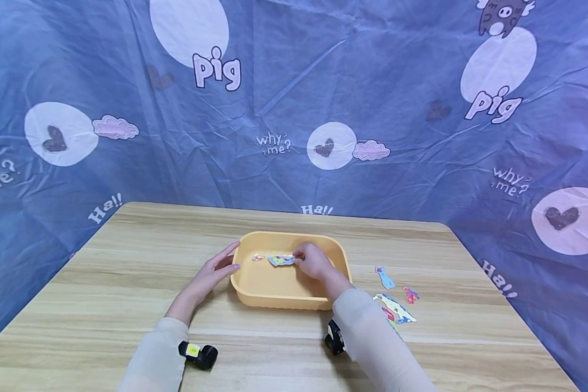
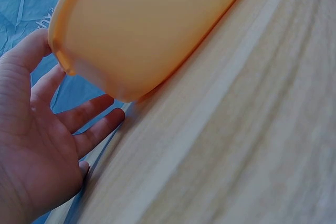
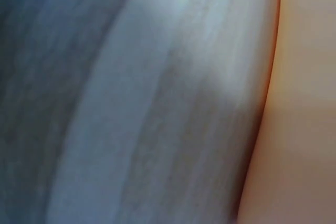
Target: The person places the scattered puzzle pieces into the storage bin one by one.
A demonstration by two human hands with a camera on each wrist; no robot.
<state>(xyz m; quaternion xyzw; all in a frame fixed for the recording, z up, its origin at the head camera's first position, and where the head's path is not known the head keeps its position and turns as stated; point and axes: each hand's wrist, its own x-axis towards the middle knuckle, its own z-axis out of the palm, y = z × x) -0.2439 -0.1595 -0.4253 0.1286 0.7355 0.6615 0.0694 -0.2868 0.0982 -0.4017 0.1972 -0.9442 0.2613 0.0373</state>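
A pale orange plastic basin point(image 1: 284, 302) stands on the wooden table. My left hand point(image 1: 208, 279) rests against its left end, fingers loosely spread; in the left wrist view the fingertips reach the rim and outer wall. My right hand point(image 1: 316, 263) reaches over the front rim into the basin. Its fingertips pinch the right end of a colourful printed paper cutout point(image 1: 280, 260). A smaller reddish cutout point(image 1: 258, 258) lies in the basin to the left of it. The right wrist view shows the basin's side point(image 3: 299, 129) but not the hand.
Several paper cutouts lie right of the basin: a blue one point(image 1: 385, 277), a red one point(image 1: 411, 295) and a larger pale printed piece point(image 1: 394, 307), partly behind the right sleeve point(image 1: 372, 332). A blue printed cloth point(image 1: 284, 109) hangs behind the table point(image 1: 127, 261).
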